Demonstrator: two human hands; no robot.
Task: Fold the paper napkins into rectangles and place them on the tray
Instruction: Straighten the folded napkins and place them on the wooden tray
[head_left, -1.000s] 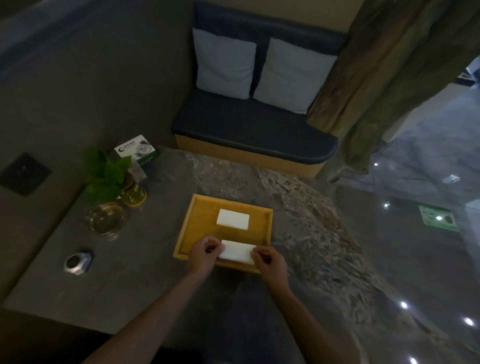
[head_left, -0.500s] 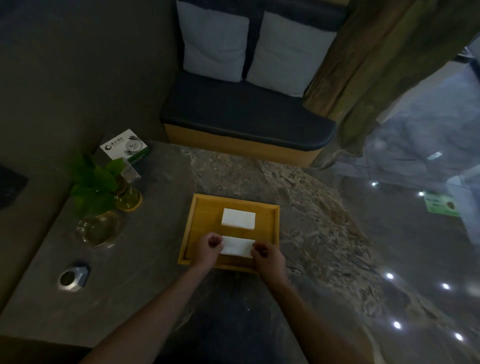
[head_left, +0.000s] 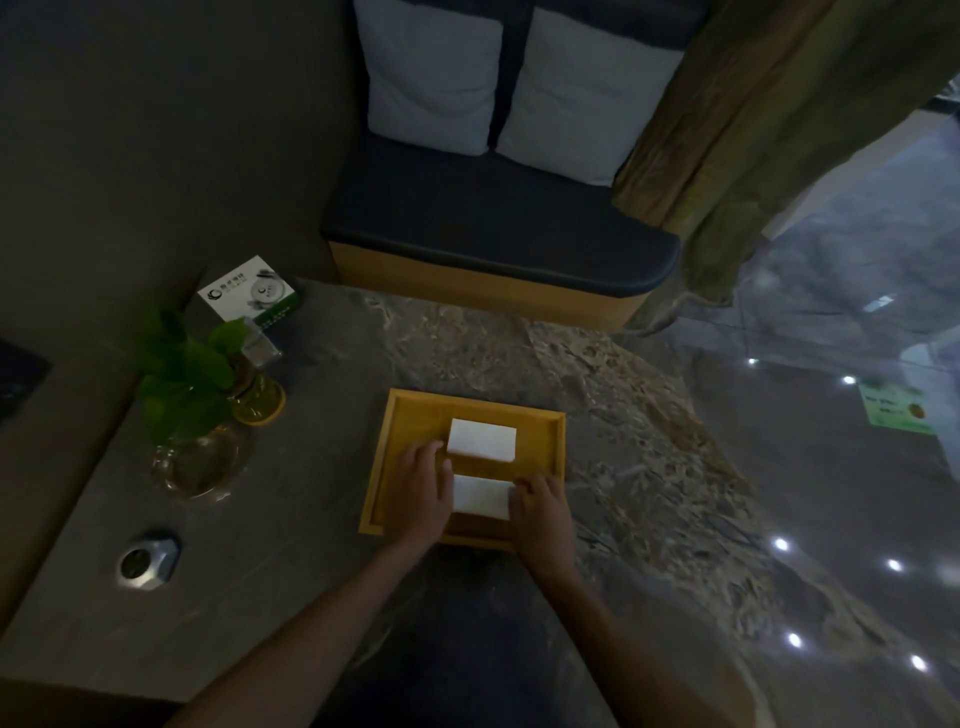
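Note:
A yellow wooden tray (head_left: 540, 421) lies on the stone table. Two folded white napkins lie in it. The far napkin (head_left: 482, 440) lies flat and free near the tray's middle. The near napkin (head_left: 480, 497) lies flat just in front of it, between my hands. My left hand (head_left: 423, 488) covers its left end, fingers stretched flat, their tips reaching the far napkin's left edge. My right hand (head_left: 540, 501) is at its right end, its fingers curled onto that edge.
A green plant in a glass vase (head_left: 195, 415) and a yellow glass (head_left: 257, 397) stand at the left. A card box (head_left: 249, 293) sits at the back left, a metal ashtray (head_left: 148, 561) at the front left. A cushioned bench (head_left: 493, 244) is behind the table.
Both hands carried the near napkin further into the tray and laid it flat. My left hand went from a curled pinch to stretched fingers. The camera tilted down and closer.

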